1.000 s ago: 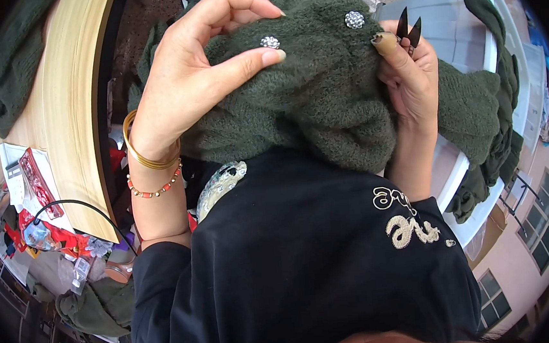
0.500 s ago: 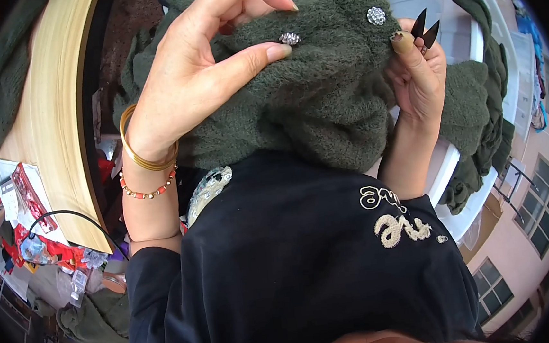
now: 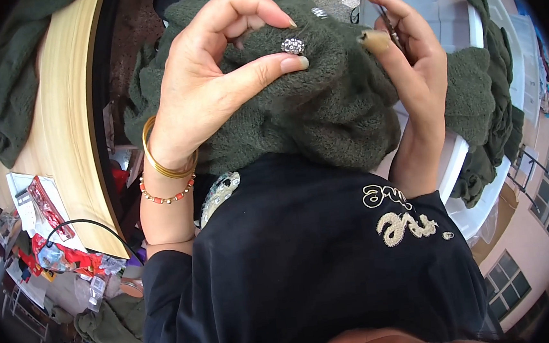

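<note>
A dark green fuzzy knit garment (image 3: 334, 115) lies bunched in front of my chest. My left hand (image 3: 210, 86) grips it, thumb and forefinger on either side of a sparkling rhinestone button (image 3: 292, 46), the other fingers curled against the knit. To the garment's right, my raised right hand (image 3: 417, 57) holds small dark scissors (image 3: 386, 22), seen nearly edge-on between thumb and fingers. A brown covering is on that thumb's tip. Near the garment's top a small patch of white marks (image 3: 319, 13) shows.
Left stands a wooden table (image 3: 78, 90) with another green knit piece (image 3: 7, 96), papers and a red case (image 3: 50, 208). A black cable (image 3: 91, 222) curves off its edge. At right, more green knitwear (image 3: 474, 91) hangs over a translucent plastic bin (image 3: 448, 3).
My right hand has lifted away from the garment and turned, so the scissor blades no longer show spread. The second rhinestone button is out of sight. My left hand has shifted slightly right.
</note>
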Available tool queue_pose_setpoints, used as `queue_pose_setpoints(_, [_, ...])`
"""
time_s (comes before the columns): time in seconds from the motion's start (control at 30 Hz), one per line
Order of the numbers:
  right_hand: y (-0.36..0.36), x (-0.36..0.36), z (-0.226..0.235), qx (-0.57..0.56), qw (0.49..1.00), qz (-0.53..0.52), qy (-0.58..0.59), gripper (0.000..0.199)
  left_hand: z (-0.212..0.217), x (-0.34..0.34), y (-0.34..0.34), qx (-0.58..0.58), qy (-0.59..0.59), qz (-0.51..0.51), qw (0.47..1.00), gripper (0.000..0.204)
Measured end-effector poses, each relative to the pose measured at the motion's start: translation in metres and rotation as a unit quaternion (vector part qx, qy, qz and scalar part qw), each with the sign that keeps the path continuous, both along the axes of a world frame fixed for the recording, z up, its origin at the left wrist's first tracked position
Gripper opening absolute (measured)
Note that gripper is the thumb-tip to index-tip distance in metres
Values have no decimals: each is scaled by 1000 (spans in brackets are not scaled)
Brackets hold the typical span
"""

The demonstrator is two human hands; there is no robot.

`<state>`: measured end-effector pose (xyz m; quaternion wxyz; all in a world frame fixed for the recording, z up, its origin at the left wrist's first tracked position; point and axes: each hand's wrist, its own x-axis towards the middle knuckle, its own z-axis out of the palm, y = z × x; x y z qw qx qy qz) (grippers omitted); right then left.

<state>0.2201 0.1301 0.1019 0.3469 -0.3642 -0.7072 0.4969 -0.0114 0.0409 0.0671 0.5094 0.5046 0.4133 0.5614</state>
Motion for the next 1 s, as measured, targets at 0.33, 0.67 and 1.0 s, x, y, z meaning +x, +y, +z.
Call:
queue_pose_setpoints(0.33, [-6, -7, 19, 196, 967, 145, -78, 39, 16, 11, 7, 58, -43, 15, 997, 37])
queue_pose_setpoints(0.67, [-3, 0, 16, 247, 953, 158, -82, 38, 16, 14, 8, 74, -25, 29, 997, 40])
queue_pose_setpoints(1.0, [-1, -1, 16, 257, 946, 169, -101, 35, 27, 16, 7, 54, 53, 15, 997, 53])
